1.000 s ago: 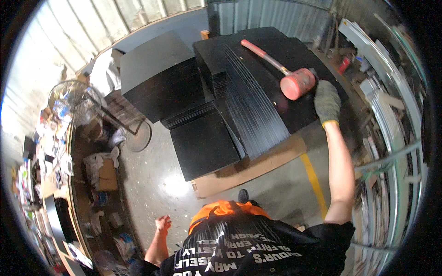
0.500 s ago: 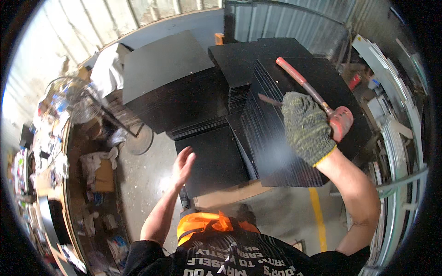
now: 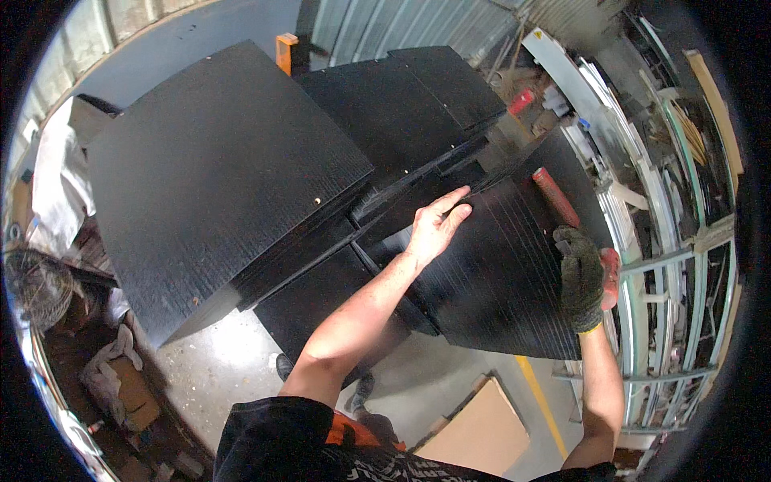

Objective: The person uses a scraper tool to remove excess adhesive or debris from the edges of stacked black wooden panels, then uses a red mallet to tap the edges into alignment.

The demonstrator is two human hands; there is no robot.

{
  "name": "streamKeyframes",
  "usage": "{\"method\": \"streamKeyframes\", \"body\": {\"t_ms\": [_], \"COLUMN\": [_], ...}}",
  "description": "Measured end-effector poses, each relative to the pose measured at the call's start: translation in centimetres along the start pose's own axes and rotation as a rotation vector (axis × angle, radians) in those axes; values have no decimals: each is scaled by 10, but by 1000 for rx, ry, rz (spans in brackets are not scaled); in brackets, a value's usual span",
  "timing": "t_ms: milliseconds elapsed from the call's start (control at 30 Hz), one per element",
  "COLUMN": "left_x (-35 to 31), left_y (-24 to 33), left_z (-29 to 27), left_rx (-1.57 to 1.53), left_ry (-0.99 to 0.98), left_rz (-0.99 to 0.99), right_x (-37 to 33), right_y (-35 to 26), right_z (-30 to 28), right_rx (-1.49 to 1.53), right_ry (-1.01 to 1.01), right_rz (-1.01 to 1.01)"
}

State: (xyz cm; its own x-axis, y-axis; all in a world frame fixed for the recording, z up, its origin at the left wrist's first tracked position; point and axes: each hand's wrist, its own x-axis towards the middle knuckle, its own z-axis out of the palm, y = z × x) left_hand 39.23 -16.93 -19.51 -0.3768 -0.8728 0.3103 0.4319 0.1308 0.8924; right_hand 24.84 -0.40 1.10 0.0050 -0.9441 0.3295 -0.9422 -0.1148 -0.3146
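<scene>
My left hand [image 3: 438, 225] is bare and reaches to the far edge of a stack of black panels [image 3: 498, 265]. Its fingers are stretched out with the thumb apart, at the panel edge, gripping nothing visible. A grey-green knitted glove covers my right hand [image 3: 581, 277], which is at the right part of the same stack with fingers curled. What it holds, if anything, is hidden. Beside and partly behind the glove lies a mallet, its red handle [image 3: 556, 197] pointing away and its red head [image 3: 610, 279] showing to the right.
Another tall black panel stack [image 3: 225, 161] stands at left, with more panels [image 3: 385, 112] behind. A lower stack [image 3: 321, 305] sits between. Metal profiles [image 3: 642, 241] fill a rack at right. A cardboard sheet [image 3: 474, 430] lies on the floor, and a fan [image 3: 36, 285] stands far left.
My view has shifted closer to the stacks. My left hand has moved forward and right to the stack's edge. The thin strip seen in my gloved right hand before no longer shows.
</scene>
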Motion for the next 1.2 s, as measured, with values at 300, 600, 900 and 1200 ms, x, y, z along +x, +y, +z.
{"method": "streamKeyframes", "body": {"t_ms": [300, 600, 900, 1200], "left_x": [7, 13, 15, 2], "left_y": [-20, -26, -24, -11], "left_z": [3, -11, -18, -12], "left_rx": [-260, -491, -452, -217], "left_ry": [122, 41, 24, 78], "left_rz": [-35, -116, -127, -145], "right_x": [7, 8, 7, 0], "right_y": [-1, -5, -9, 2], "right_z": [8, 2, 3, 0], "right_rx": [92, 10, -9, -72], "right_ry": [85, 19, 106, 123], "right_rz": [125, 65, -26, -116]}}
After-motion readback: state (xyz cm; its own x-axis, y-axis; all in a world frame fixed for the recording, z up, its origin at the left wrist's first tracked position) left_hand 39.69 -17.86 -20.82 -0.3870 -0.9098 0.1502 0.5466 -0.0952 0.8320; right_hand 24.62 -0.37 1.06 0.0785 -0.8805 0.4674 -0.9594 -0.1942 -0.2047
